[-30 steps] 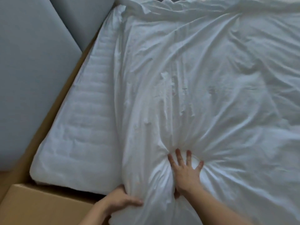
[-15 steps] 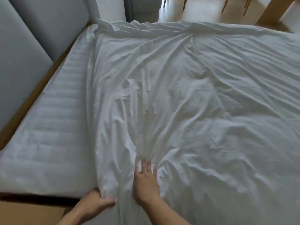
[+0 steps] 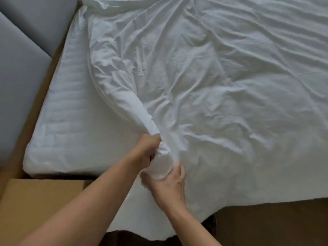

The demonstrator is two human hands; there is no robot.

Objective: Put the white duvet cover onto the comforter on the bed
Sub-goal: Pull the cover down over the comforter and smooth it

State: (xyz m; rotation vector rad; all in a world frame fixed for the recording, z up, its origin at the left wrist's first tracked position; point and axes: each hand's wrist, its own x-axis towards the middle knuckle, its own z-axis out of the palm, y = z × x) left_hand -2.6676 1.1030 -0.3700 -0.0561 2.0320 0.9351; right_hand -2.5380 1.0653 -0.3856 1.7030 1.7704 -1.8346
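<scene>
The white duvet cover (image 3: 221,89) lies wrinkled over most of the bed, its near edge hanging off the front. A bunched, stuffed corner of it rises as a thick roll toward me. My left hand (image 3: 148,150) is closed around that roll from the left. My right hand (image 3: 170,187) cups the roll's lower end from below. The quilted white padding (image 3: 74,121) lies bare along the bed's left side; I cannot tell whether it is the comforter or the mattress. Whatever fills the cover is hidden.
A grey padded headboard (image 3: 23,50) stands at the left. A tan wooden bed frame (image 3: 40,197) runs along the left and the near left corner. Brown floor (image 3: 275,222) shows at the front right.
My right hand left the flat fabric and now cups the corner from below. My left hand moved up and gripped the bunched roll, which is lifted off the bed.
</scene>
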